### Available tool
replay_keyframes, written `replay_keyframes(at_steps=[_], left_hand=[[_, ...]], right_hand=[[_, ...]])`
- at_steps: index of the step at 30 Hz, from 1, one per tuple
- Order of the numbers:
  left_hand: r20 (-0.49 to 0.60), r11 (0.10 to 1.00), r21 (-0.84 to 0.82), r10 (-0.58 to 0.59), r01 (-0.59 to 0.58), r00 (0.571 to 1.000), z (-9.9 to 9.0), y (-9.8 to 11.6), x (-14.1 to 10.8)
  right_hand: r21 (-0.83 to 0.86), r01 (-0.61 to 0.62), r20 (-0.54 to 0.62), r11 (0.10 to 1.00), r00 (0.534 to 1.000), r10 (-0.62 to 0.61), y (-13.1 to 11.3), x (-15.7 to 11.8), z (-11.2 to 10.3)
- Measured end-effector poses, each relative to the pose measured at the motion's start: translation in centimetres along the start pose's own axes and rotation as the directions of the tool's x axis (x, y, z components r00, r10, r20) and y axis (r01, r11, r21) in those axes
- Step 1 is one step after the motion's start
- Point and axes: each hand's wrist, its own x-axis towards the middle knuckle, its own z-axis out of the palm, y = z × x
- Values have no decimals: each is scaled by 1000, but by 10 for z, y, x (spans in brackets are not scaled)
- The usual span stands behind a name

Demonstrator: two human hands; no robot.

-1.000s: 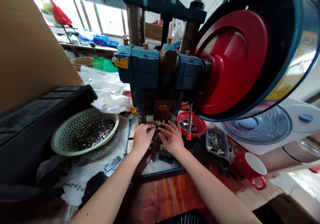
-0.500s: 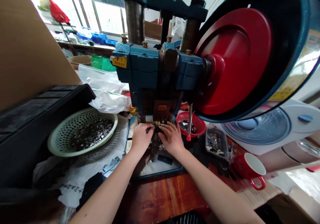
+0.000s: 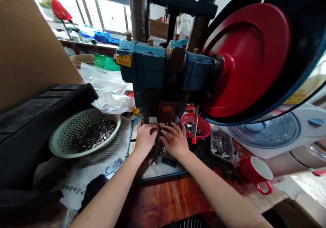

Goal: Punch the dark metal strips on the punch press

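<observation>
A: What's changing?
B: Little. Your view is shifting slightly; your left hand (image 3: 145,139) and right hand (image 3: 177,141) are staying at the blue press (image 3: 150,66), so the work is staying low under it.
A: Fingers?
B: Your left ones are sitting narrow, near a small dark piece (image 3: 152,131); can't tell if you're holding it. Your right ones are spreading apart.
A: Obstacles?
B: The press is crowding your fingertips, and shadow is hiding detail. The red-tipped rod (image 3: 196,126) is hanging beside your right hand, the red basket (image 3: 203,136) is sitting beyond. A dark strip (image 3: 168,162) is lying nearer you.
</observation>
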Motion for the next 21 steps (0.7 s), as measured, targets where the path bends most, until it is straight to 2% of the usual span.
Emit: replay_keyframes(at_steps=[5,7,9,10,11,13,15,16,18,21], left_hand=[[20,999,-34,-5,5,1000,4,-4,4],[-14,999,-37,-19,18,1000,2,-4,3],[-63,999,-35,-43,41,997,-5,-4,-1],[-87,998,-38,-60,57,994,-10,-5,-5],[-108,996,-45,-79,75,991,-15,-6,-10],[-138,992,-69,-111,103,984,-24,-12,-24],[-156,989,-92,-129,115,979,-31,-19,-43],[-159,988,-99,-130,115,979,-32,-22,-54],[-158,988,-106,-128,112,979,-32,-28,-77],[-136,992,-82,-107,96,985,-27,-33,-104]], right_hand=[[47,-27,17,999,1000,26,-4,7,-2],[157,-60,-7,986,998,62,0,3,0],[341,-151,-47,928,983,177,9,-9,2],[458,-223,-52,860,960,277,14,-18,3],[582,-301,-30,755,920,390,19,-28,3],[794,-412,92,447,808,581,27,-50,1],[900,-385,181,202,755,631,32,-67,-4],[925,-354,193,138,752,630,33,-72,-8],[945,-309,177,109,763,622,34,-74,-15],[942,-284,115,182,778,617,33,-66,-21]])
